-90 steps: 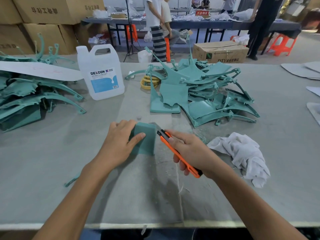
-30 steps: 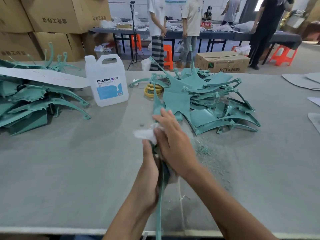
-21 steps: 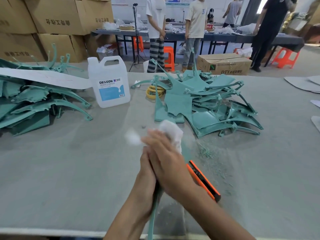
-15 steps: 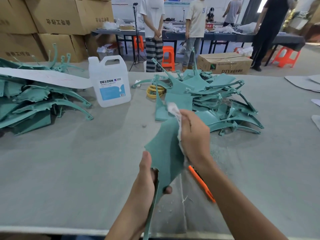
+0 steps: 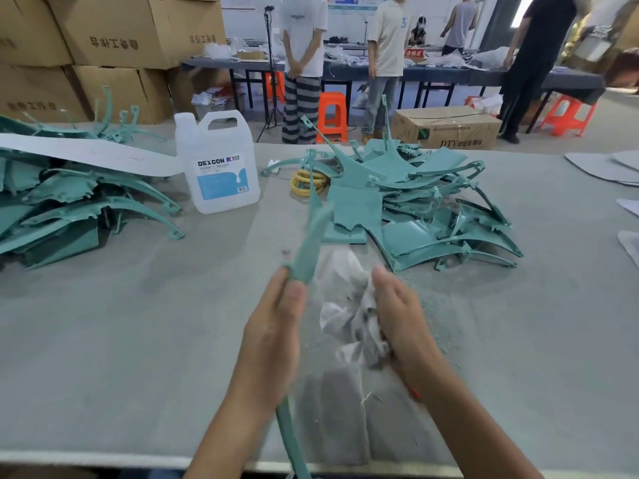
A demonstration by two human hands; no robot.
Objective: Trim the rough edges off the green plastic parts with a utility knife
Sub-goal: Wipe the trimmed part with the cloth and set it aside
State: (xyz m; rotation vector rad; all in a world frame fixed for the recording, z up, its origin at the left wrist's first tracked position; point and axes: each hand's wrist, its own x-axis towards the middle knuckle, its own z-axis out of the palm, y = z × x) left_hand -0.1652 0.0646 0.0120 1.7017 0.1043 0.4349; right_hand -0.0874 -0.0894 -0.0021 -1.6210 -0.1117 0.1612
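Observation:
My left hand (image 5: 276, 333) grips a long curved green plastic part (image 5: 309, 243) that stands edge-on above the table, its lower end (image 5: 290, 440) running down past my wrist. My right hand (image 5: 397, 319) holds a crumpled white cloth (image 5: 349, 312) just to the right of the part. Only a sliver of the orange utility knife (image 5: 416, 394) shows on the table under my right forearm. A heap of green parts (image 5: 415, 205) lies beyond my hands, and a second pile of green parts (image 5: 69, 205) is at the left.
A white DEXCON jug (image 5: 218, 164) stands at the back left of centre, yellow rings (image 5: 306, 181) beside it. Green shavings (image 5: 432, 305) litter the grey table surface (image 5: 121, 323). A long white strip (image 5: 86, 155) lies over the left pile. People, cardboard boxes and orange stools are behind.
The knife was put down and my right hand took up the cloth. The green part has turned from broadside to edge-on, and the cloth has come off it to the right.

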